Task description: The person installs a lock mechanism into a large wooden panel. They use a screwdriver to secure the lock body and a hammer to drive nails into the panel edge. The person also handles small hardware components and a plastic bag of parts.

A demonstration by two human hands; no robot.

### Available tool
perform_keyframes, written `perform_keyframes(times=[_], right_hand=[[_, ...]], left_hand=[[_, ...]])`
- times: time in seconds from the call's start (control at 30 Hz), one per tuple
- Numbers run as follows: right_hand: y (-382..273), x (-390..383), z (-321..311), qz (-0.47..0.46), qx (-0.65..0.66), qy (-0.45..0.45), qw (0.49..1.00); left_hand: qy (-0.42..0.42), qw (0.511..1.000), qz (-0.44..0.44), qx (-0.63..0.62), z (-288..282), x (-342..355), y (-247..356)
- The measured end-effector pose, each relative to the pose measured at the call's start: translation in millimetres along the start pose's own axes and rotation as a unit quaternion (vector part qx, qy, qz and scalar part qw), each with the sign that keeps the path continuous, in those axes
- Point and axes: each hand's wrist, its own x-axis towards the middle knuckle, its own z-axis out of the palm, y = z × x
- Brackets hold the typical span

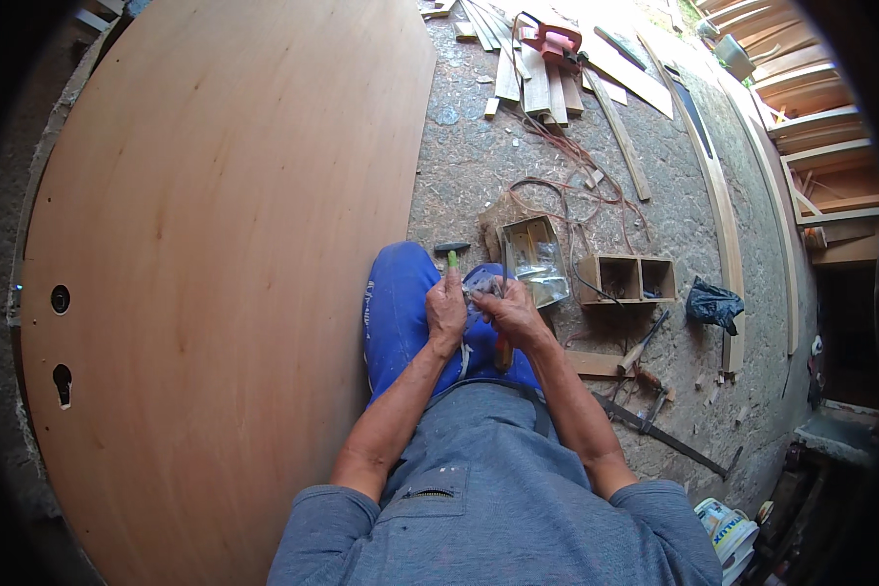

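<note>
Above my lap both hands are closed and close together. My left hand (446, 309) and my right hand (514, 313) pinch a small, crumpled, clear plastic bag (480, 284) between them; its contents are too small to make out. A hammer (452, 248) with a dark head and a green handle shows just beyond my left fingertips; whether that hand touches the handle, I cannot tell. Below my right hand, an orange-brown tool handle (504, 354) rests against my blue trousers. An open metal box (535, 259) holding small packets stands just past my right hand.
A large wooden door panel (225, 293) with two cut holes fills the left. To the right are a two-compartment wooden box (628, 279), a black plastic bag (713, 305), a chisel (645, 341) and a bar clamp (664, 436). Farther off lie a red power tool (557, 44), cords and planks.
</note>
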Motion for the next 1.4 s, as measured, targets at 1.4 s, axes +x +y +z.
perform_keyframes(times=[1.4], right_hand=[[25.9,6.3,11.6,0.032,0.152,0.029,0.987]], left_hand=[[-0.162,0.984,0.007,-0.067,-26.0,-15.9,32.8]])
